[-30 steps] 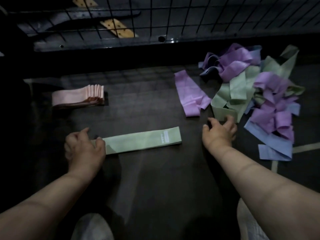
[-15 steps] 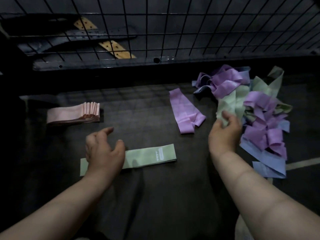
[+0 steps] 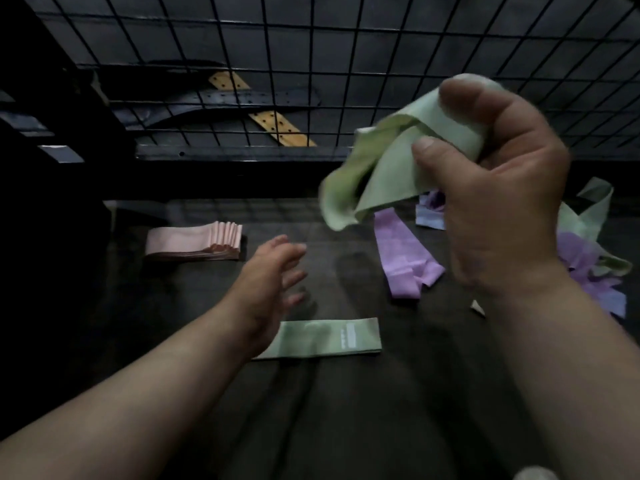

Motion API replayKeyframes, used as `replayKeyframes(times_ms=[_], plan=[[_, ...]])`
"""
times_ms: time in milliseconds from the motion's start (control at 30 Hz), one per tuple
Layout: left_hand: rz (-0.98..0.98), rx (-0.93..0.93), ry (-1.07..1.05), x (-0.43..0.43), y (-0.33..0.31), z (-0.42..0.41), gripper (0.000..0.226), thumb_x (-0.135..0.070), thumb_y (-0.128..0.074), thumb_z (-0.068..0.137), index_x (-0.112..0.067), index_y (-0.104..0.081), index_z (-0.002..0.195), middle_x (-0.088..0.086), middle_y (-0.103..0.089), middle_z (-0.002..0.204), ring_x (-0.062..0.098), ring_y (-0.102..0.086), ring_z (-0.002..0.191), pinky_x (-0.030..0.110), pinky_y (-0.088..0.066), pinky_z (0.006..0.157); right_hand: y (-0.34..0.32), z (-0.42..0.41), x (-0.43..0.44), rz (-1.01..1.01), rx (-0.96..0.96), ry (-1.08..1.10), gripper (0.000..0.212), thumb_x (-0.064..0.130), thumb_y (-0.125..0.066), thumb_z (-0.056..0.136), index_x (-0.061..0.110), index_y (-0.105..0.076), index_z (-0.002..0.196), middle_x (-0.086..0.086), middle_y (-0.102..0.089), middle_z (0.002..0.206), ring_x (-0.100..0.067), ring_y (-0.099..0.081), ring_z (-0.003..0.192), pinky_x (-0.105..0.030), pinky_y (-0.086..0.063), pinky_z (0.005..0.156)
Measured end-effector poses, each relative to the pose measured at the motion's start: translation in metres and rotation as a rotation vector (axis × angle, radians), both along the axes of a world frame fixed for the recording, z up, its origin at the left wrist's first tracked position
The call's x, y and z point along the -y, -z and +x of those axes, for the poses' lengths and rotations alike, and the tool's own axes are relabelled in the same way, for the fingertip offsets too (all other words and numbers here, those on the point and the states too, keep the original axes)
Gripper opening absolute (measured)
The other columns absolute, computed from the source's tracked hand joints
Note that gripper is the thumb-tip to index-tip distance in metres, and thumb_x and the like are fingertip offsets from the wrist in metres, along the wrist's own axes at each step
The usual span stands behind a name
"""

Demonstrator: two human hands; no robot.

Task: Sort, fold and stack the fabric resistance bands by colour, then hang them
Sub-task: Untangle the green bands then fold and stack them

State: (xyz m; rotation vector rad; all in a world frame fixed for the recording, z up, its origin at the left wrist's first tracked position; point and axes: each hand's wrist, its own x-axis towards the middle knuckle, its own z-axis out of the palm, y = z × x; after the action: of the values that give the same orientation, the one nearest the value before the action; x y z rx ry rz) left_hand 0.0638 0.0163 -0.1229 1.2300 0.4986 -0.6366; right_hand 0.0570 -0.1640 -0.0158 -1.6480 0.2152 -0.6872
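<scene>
At the far left of the dark table (image 3: 346,427) lies a neat stack of folded pink bands (image 3: 194,245), its folded edges facing right. Just to its right the left hand (image 3: 273,282) hovers with fingers spread and relaxed, holding nothing; its wrist covers the left end of a flat green band (image 3: 322,339) in this view, and whether it touches the band cannot be told. That band lies folded flat near the table's middle and carries a small white label (image 3: 349,336) whose print is too blurred to read. Further right, a purple band (image 3: 405,261) lies loose on the table with its near end crumpled. Above it, raised well off the table, a crumpled green band (image 3: 377,171) hangs from the right hand (image 3: 502,188), which grips it with thumb and curled fingers. At the right edge, partly hidden behind that hand, sits a tangled pile of unsorted bands (image 3: 585,258) in purple, green and blue. A black wire grid (image 3: 311,46) stands behind the table, and yellow perforated strips (image 3: 277,128) show through it.
</scene>
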Motion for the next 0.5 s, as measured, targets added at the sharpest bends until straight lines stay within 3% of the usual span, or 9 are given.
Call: replayKeyframes(times_ms=[100, 167, 267, 333, 400, 500], plan=[[-0.381, -0.166, -0.114, -0.007, -0.007, 0.01, 0.036, -0.028, -0.048, 0.092, -0.021, -0.05, 0.127, 0.014, -0.052, 0.13, 0.033, -0.061, 0.115, 0.055, -0.044, 0.098, -0.006, -0.002, -0.007, 0.293, -0.077, -0.23, 0.036, -0.005, -0.069, 0.077, 0.014, -0.067, 0.108, -0.007, -0.068, 0.106, -0.021, -0.065, 0.096, -0.034, -0.055, 0.081], [-0.565, -0.166, -0.208, -0.015, -0.013, 0.017, 0.026, -0.021, -0.043, 0.093, -0.012, -0.051, 0.116, 0.015, -0.054, 0.122, 0.04, -0.063, 0.113, 0.059, -0.048, 0.093, 0.002, -0.003, -0.008, 0.397, -0.162, -0.317, 0.043, -0.01, -0.065, 0.077, 0.013, -0.064, 0.113, -0.008, -0.065, 0.11, -0.021, -0.063, 0.098, -0.037, -0.056, 0.08], [-0.604, -0.087, -0.292, -0.03, -0.022, 0.03, 0.017, -0.016, -0.043, 0.096, -0.01, -0.059, 0.092, 0.011, -0.065, 0.109, 0.034, -0.066, 0.106, 0.052, -0.055, 0.086, 0.02, -0.008, -0.009, 0.405, -0.24, -0.339, 0.055, -0.009, -0.066, 0.074, 0.015, -0.058, 0.124, -0.007, -0.062, 0.117, -0.018, -0.065, 0.101, -0.03, -0.057, 0.077], [-0.576, -0.028, -0.294, -0.041, -0.022, 0.037, 0.02, -0.018, -0.045, 0.097, -0.011, -0.064, 0.102, 0.008, -0.071, 0.105, 0.029, -0.067, 0.105, 0.047, -0.055, 0.089, 0.033, -0.012, -0.011, 0.356, -0.285, -0.33, 0.062, -0.004, -0.068, 0.071, 0.018, -0.054, 0.128, -0.004, -0.067, 0.112, -0.013, -0.067, 0.1, -0.025, -0.057, 0.077], [-0.521, 0.018, -0.3, -0.047, -0.02, 0.039, 0.023, -0.018, -0.047, 0.097, -0.012, -0.063, 0.113, 0.005, -0.071, 0.106, 0.027, -0.065, 0.108, 0.045, -0.053, 0.093, 0.044, -0.015, -0.012, 0.25, -0.332, -0.31, 0.065, -0.01, -0.065, 0.077, 0.016, -0.05, 0.134, 0.001, -0.069, 0.11, -0.008, -0.068, 0.1, -0.02, -0.055, 0.08], [-0.53, 0.014, -0.312, -0.048, -0.017, 0.035, 0.019, -0.015, -0.046, 0.095, -0.015, -0.062, 0.106, 0.007, -0.067, 0.119, 0.028, -0.062, 0.114, 0.045, -0.048, 0.101, 0.058, -0.019, -0.013, 0.159, -0.396, -0.327, 0.066, -0.017, -0.061, 0.083, 0.015, -0.047, 0.138, -0.002, -0.067, 0.115, -0.006, -0.067, 0.103, -0.018, -0.054, 0.082]])
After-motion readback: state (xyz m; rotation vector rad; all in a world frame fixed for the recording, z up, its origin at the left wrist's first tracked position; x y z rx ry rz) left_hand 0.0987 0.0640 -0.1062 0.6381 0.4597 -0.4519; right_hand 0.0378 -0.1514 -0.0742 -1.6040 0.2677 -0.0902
